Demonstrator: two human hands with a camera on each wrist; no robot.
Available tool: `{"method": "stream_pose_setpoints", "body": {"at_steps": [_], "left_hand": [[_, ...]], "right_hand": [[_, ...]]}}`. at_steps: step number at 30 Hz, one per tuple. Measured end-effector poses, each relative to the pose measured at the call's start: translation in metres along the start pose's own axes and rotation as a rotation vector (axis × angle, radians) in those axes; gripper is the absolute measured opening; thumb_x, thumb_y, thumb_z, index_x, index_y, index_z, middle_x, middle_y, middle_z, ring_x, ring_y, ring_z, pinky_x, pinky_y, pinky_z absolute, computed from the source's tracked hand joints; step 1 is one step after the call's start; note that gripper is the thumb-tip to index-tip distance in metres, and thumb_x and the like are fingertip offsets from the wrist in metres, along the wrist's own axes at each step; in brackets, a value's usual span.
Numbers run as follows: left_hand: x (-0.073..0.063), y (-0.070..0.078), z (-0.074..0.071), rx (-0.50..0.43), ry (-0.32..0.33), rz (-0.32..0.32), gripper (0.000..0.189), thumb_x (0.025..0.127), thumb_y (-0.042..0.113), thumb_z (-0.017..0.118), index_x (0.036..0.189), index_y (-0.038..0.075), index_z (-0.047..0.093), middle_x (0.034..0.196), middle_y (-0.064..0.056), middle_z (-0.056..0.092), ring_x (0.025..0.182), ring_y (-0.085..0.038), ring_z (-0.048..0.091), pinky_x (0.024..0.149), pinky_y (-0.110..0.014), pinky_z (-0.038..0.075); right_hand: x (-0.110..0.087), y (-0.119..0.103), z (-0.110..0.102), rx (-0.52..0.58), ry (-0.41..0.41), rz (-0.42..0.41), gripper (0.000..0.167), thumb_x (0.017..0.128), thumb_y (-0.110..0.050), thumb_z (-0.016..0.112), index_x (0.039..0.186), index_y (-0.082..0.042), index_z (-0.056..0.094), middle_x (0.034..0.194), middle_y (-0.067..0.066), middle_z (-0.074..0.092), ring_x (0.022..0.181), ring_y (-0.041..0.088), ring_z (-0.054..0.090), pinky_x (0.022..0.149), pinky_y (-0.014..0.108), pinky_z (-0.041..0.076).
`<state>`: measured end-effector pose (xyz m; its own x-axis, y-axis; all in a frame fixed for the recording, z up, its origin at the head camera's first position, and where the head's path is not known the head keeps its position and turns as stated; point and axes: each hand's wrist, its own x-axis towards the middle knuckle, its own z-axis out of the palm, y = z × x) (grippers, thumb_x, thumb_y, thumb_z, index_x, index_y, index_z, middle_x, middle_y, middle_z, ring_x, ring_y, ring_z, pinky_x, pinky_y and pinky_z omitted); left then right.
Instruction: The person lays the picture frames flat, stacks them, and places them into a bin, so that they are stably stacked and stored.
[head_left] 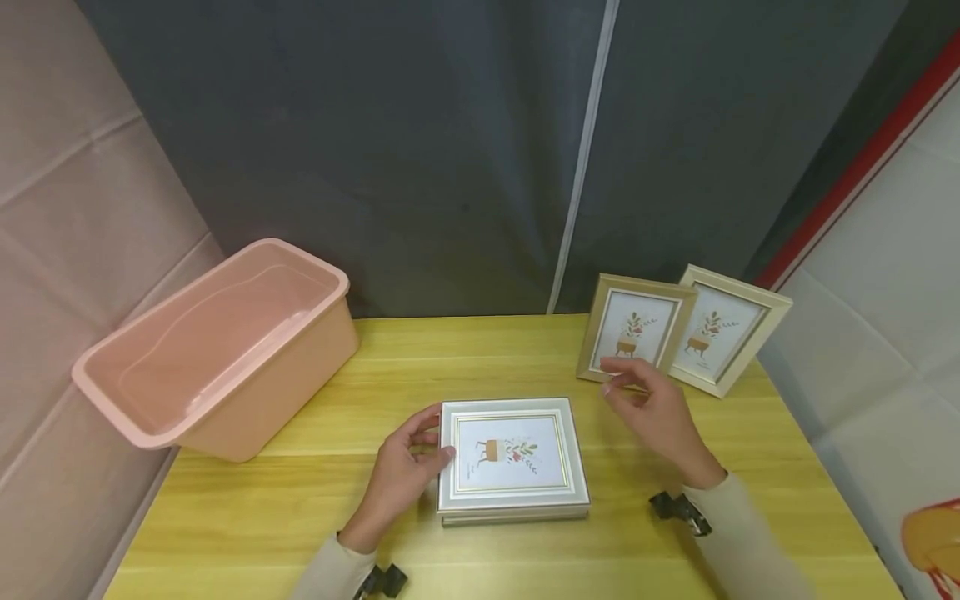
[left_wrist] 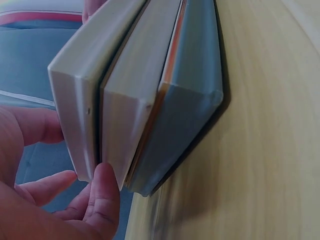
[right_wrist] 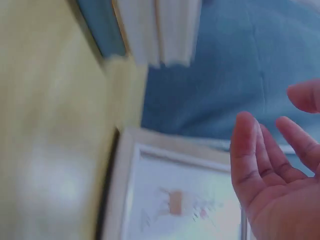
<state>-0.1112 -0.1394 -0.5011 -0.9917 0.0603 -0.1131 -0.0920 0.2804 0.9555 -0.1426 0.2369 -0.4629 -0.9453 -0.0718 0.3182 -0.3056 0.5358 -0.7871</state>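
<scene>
A silver-white picture frame (head_left: 517, 452) with a plant-pot print lies face up on top of a stack. In the left wrist view three frames show in this stack, the lowest a blue-grey picture frame (left_wrist: 185, 107). My left hand (head_left: 405, 467) pinches the top frame at its left edge; in the left wrist view a fingertip (left_wrist: 105, 180) is at the seam beneath it. My right hand (head_left: 656, 412) is raised right of the stack, fingers loosely bent and holding nothing. It overlaps a tan picture frame (head_left: 588, 350) standing at the back right.
A cream picture frame (head_left: 753, 346) leans partly behind the tan one. At the left stands a pink plastic bin (head_left: 270, 383) with no contents showing. The wooden table (head_left: 315, 517) meets a dark curtain (head_left: 412, 167) at the back and pale panels at both sides.
</scene>
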Motion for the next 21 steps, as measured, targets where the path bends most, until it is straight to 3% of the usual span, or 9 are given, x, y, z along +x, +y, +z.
{"method": "stream_pose_setpoints", "body": {"at_steps": [5, 14, 21], "left_hand": [[0.0, -0.002, -0.001, 0.004, 0.002, 0.004, 0.062, 0.089, 0.01, 0.082, 0.146, 0.024, 0.063, 0.135, -0.002, 0.068, 0.114, -0.024, 0.061, 0.089, -0.026, 0.058], [-0.001, -0.005, 0.001, -0.023, -0.01, 0.008, 0.063, 0.09, 0.009, 0.081, 0.147, 0.025, 0.061, 0.137, -0.004, 0.066, 0.117, -0.026, 0.064, 0.087, -0.029, 0.06], [0.0, -0.007, 0.001, -0.04, -0.019, 0.002, 0.061, 0.091, 0.01, 0.081, 0.147, 0.027, 0.062, 0.139, -0.004, 0.065, 0.117, -0.029, 0.065, 0.081, -0.03, 0.062]], "right_hand": [[0.022, 0.004, -0.019, -0.02, 0.127, -0.045, 0.032, 0.097, -0.007, 0.075, 0.13, -0.008, 0.072, 0.127, 0.011, 0.073, 0.098, -0.006, 0.063, 0.073, 0.009, 0.052], [0.056, 0.016, -0.053, -0.074, 0.3, 0.009, 0.035, 0.097, -0.009, 0.073, 0.131, -0.004, 0.07, 0.115, 0.005, 0.075, 0.092, -0.008, 0.061, 0.067, 0.01, 0.045], [0.07, 0.026, -0.067, -0.025, 0.418, 0.072, 0.033, 0.096, -0.009, 0.074, 0.128, -0.006, 0.073, 0.107, -0.014, 0.071, 0.09, -0.007, 0.062, 0.064, 0.009, 0.045]]}}
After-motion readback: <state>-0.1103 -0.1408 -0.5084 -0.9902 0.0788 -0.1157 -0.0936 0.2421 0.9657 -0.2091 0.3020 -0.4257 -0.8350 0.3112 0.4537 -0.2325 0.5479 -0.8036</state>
